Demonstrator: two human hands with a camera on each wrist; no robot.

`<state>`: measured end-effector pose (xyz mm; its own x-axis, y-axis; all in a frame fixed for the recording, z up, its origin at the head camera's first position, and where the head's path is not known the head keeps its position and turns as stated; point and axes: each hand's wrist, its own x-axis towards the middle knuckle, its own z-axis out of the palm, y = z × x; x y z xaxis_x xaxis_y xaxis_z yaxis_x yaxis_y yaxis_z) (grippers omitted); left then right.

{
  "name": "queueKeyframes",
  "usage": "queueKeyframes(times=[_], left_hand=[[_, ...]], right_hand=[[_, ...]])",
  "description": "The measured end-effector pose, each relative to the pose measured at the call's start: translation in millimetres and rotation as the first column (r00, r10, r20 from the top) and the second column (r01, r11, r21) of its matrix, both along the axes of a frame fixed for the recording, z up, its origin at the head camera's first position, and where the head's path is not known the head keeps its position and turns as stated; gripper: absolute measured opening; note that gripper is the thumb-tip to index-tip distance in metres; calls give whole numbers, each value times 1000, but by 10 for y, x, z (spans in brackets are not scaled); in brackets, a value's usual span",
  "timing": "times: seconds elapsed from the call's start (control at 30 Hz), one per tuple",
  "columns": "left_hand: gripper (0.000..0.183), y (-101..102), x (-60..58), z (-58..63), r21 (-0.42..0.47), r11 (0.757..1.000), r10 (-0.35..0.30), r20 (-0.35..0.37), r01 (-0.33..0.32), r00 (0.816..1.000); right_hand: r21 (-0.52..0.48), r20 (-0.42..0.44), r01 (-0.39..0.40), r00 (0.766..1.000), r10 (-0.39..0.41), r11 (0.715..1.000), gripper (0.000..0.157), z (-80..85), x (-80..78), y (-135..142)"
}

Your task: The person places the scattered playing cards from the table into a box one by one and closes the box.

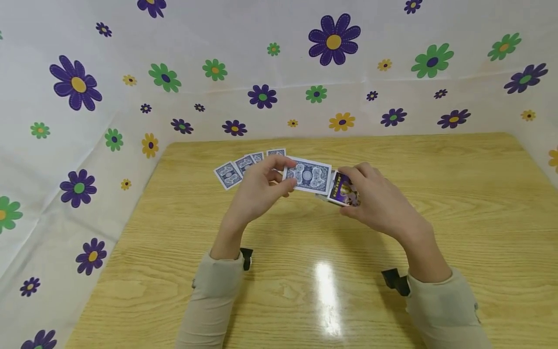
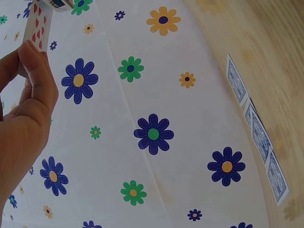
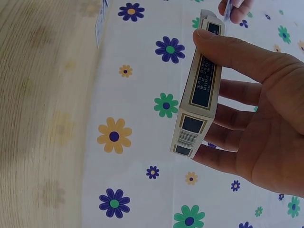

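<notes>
Head view, and from where I stand the right hand grips the box while, just left of it, the left hand pinches a card, best lined up squarely with the box's flap lest corners snag.

Tabletop looks like smooth wood grain, glossy, shows a bright glare streak. Card box reads as smooth printed cardboard. Held card: smooth paper. Backdrop: matt, creased, cloth-like sheet. Sleeves look like matt cloth.
</notes>
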<state>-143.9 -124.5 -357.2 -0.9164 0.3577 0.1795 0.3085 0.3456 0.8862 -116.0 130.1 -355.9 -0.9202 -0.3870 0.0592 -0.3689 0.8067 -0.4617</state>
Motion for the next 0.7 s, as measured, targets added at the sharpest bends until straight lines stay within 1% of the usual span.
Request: queueKeyframes(times=[0.2,0.5,0.7], left_hand=[[28,-3,-7,-7,5,1000,4,2,-4,1000],[27,0,-4,12,-27,1000,13,-5,-13,1000],[27,24,1,-6,-40,999,-2,-15,1,1000]], right_hand=[[-2,2,-4,1000,4,1000,77,-8,0,-8],[0,3,-7,1000,7,1000,76,4,-1,-8],[-2,9,-6,1000,6,1000,77,-8,1,-15]])
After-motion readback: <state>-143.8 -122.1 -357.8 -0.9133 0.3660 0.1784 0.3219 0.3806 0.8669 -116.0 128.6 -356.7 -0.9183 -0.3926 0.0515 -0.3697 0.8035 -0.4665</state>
